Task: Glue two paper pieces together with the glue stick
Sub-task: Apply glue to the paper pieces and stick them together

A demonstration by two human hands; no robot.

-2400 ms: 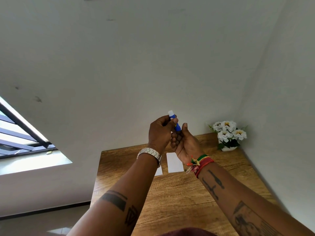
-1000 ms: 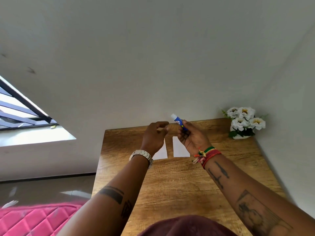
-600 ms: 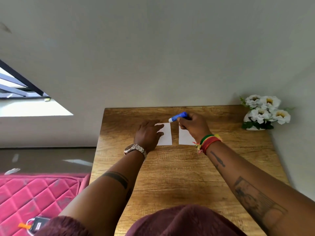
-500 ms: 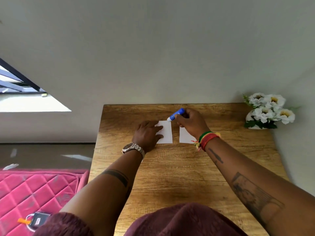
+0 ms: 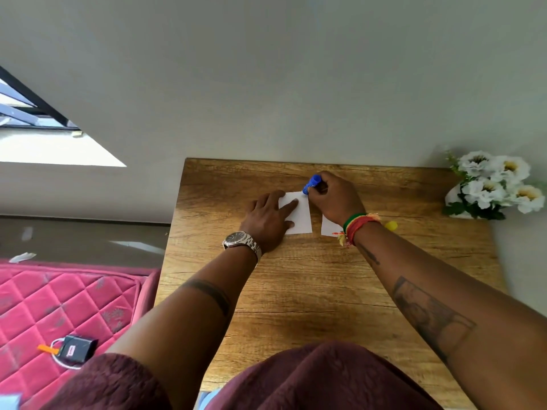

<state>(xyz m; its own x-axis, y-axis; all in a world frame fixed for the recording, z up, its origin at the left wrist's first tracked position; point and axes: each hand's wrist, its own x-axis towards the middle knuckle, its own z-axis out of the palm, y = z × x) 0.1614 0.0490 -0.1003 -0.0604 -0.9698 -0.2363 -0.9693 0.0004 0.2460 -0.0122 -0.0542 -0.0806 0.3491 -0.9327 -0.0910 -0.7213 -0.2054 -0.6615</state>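
Two small white paper pieces lie side by side on the wooden table (image 5: 310, 291). My left hand (image 5: 268, 220) lies flat with its fingers spread on the left paper (image 5: 302, 216). In my right hand (image 5: 334, 199) is a blue glue stick (image 5: 312, 183), tilted, with its tip touching the far right corner of that left paper. My right wrist hides most of the right paper (image 5: 328, 227). A small yellow cap (image 5: 390, 225) lies on the table just right of my right wrist.
A white pot of white flowers (image 5: 494, 184) stands at the table's far right corner by the wall. A pink quilted mattress (image 5: 59, 306) lies left of the table with a small black device (image 5: 75, 349) on it.
Both hands came down from in front of the wall to the table. My left hand settled on the left paper, and the glue stick tip lowered onto that paper's far corner.
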